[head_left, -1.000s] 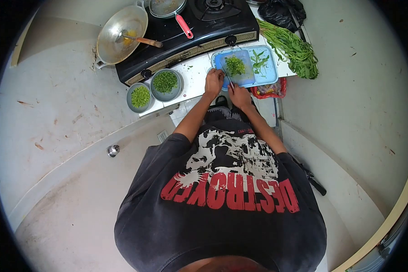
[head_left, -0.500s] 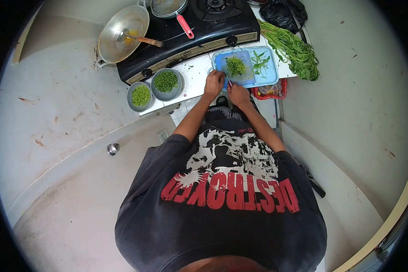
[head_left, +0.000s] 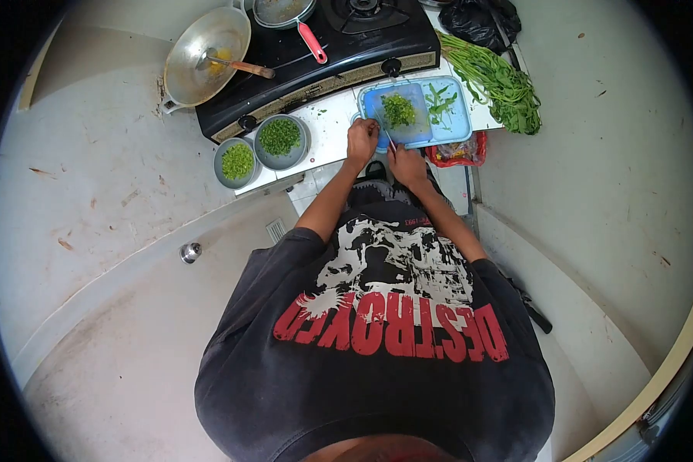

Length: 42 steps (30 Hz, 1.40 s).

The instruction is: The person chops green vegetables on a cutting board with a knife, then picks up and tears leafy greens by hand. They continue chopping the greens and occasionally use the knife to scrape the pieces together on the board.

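My right hand (head_left: 408,166) is closed round the handle of a knife (head_left: 390,142), whose blade points up and left over the blue cutting board (head_left: 418,132). At the board's left edge, my left hand (head_left: 362,142) has its fingers closed; what they pinch, if anything, is too small to make out. Chopped greens (head_left: 398,112) lie in a small heap on the board, just beyond the blade. The board rests on a light blue tray (head_left: 460,132), with loose green leaves (head_left: 440,106) on its right part.
Two grey bowls (head_left: 282,162) (head_left: 237,182) of chopped greens stand left. Behind are a black stove (head_left: 316,73), a wok (head_left: 200,69) and a red-handled pan (head_left: 313,42). A leafy bunch (head_left: 508,96) lies right, above a red basket (head_left: 466,160).
The view has shifted very slightly. The knife blade sits a little more upright, and my right hand is slightly lower relative to the board.
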Each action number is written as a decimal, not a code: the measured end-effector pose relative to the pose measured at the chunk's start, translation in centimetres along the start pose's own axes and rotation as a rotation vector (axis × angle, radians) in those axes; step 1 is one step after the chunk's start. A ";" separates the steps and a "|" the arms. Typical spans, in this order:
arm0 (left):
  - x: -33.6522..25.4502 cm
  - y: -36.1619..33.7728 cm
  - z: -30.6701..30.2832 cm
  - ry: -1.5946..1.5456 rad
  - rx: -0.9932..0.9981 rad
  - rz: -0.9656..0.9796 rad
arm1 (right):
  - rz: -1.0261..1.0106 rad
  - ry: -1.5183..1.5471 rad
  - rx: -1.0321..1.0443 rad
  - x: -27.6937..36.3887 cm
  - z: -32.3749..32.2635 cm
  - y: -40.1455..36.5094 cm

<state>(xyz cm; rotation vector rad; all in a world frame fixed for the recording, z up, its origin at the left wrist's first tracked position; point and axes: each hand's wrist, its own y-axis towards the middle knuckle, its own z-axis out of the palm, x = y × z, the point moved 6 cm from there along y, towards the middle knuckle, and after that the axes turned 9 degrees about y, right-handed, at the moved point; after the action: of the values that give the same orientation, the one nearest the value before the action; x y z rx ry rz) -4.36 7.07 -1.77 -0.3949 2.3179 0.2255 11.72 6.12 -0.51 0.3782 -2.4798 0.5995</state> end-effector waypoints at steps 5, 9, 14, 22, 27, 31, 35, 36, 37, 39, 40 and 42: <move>-0.6 -0.3 -0.5 -0.018 -0.009 0.079 | -0.021 0.002 0.006 0.0 0.9 0.8; -1.6 -0.5 -1.2 0.028 -0.013 0.200 | -0.029 -0.011 -0.039 -0.2 1.4 1.6; -1.1 -1.1 -1.2 0.032 -0.046 0.230 | -0.021 -0.001 -0.027 -0.4 1.5 1.2; -0.8 -0.5 -1.3 -0.050 -0.027 -0.030 | 0.011 0.010 -0.024 -0.2 -0.1 -0.1; -0.5 -0.4 -1.1 -0.049 -0.038 -0.016 | -0.039 0.036 -0.034 0.2 0.8 -0.2; -0.5 -0.4 -1.0 -0.032 -0.032 -0.013 | -0.045 0.016 -0.041 0.2 1.2 0.5; -0.4 -0.3 -0.9 -0.030 -0.024 -0.031 | -0.032 0.013 -0.045 0.3 1.3 0.8; 0.0 -0.2 -0.7 -0.036 -0.024 -0.041 | -0.029 0.016 -0.038 0.3 1.3 0.8; 0.3 -0.2 -0.5 -0.042 -0.022 -0.053 | -0.032 0.014 -0.042 0.2 1.2 0.6; 0.4 -0.2 -0.4 -0.035 -0.031 -0.039 | -0.036 0.007 -0.050 -0.1 1.0 0.0; 0.2 -0.3 -0.6 -0.022 -0.041 -0.014 | -0.030 0.000 -0.052 -0.2 1.0 -0.2; 0.0 -0.4 -0.7 -0.017 -0.048 0.007 | -0.017 -0.013 -0.057 -0.3 0.8 -0.5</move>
<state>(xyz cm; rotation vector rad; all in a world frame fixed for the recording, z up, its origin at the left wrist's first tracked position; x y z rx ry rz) -4.70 6.53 -1.36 -0.4076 2.3008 0.2877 11.77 5.36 -1.15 0.3822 -2.4976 0.5202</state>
